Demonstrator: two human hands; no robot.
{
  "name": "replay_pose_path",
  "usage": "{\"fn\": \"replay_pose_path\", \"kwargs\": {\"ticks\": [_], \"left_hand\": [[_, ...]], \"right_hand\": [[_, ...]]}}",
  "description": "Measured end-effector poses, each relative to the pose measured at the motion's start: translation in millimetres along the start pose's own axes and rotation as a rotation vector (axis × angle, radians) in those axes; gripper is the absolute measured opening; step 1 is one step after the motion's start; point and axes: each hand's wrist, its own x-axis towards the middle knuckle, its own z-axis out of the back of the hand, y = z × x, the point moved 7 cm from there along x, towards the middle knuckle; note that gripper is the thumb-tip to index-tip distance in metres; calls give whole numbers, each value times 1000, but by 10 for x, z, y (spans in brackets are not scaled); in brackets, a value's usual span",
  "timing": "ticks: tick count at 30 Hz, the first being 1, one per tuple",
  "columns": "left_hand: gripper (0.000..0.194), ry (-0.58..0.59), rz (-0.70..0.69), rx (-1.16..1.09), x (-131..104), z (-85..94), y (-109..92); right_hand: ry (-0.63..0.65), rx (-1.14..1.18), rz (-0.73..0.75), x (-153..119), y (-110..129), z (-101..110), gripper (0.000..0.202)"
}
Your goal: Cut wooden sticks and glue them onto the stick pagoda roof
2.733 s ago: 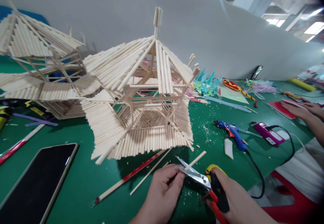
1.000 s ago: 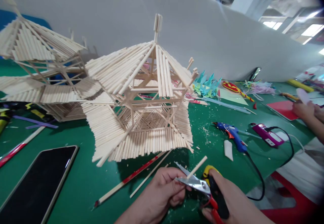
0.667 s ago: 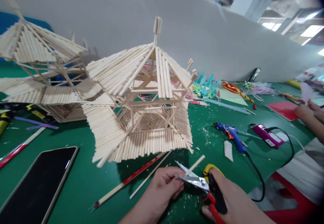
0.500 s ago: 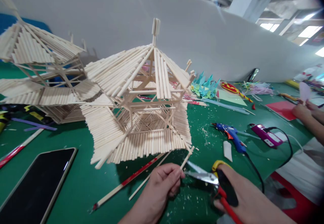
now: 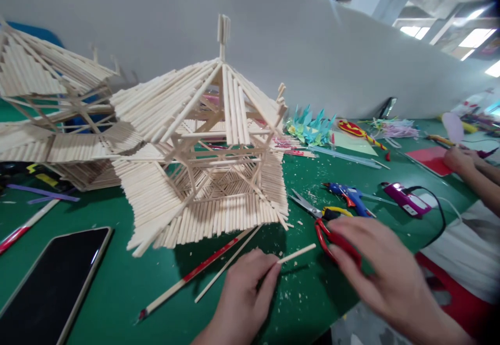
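Note:
My left hand (image 5: 246, 288) is closed, pinching a short thin wooden stick (image 5: 299, 253) that points to the right. Above the scissors' red handle loop is my right hand (image 5: 378, 272), its thumb and fingers apart. The scissors (image 5: 312, 209), with red and yellow handles, lie on the table, blades slightly parted and turned to the far left. Just beyond my left hand stands a pavilion model (image 5: 219, 215) built from wooden sticks, with a peaked, partly open roof. A longer thin stick (image 5: 224, 267) and a red-wrapped stick (image 5: 203, 267) lie beside my left hand.
A second stick model (image 5: 74, 147) stands at the left, behind a phone (image 5: 58, 282). At the right lie a blue glue gun (image 5: 347, 195) and a purple device (image 5: 406, 199) with a cable. Another person's hands (image 5: 463, 160) are at the far right. Wood scraps dot the green table (image 5: 304, 303).
The scissors have moved from beside the stick to the table farther back, and my right hand has opened off their handles. The stick in my left hand has swung down to the right.

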Motion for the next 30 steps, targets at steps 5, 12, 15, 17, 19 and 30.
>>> {"fn": "replay_pose_path", "kwargs": {"ticks": [5,12,15,17,19,30], "left_hand": [[23,-22,-272,316,-73,-24,-157],[23,-66,-324,512,-103,-57,-177],[23,-63,-294,541,-105,-67,-162],[23,-62,-283,554,-110,-65,-161],[23,-61,-273,564,-116,-62,-159],[24,-57,-225,599,-124,-81,-106]], "right_hand": [[194,44,232,6,559,-368,23],[269,106,167,-58,498,-622,27],[265,131,132,-58,503,-631,26],[261,143,112,-60,507,-638,26],[257,151,103,-65,512,-644,28],[243,145,93,-75,515,-693,25]]}}
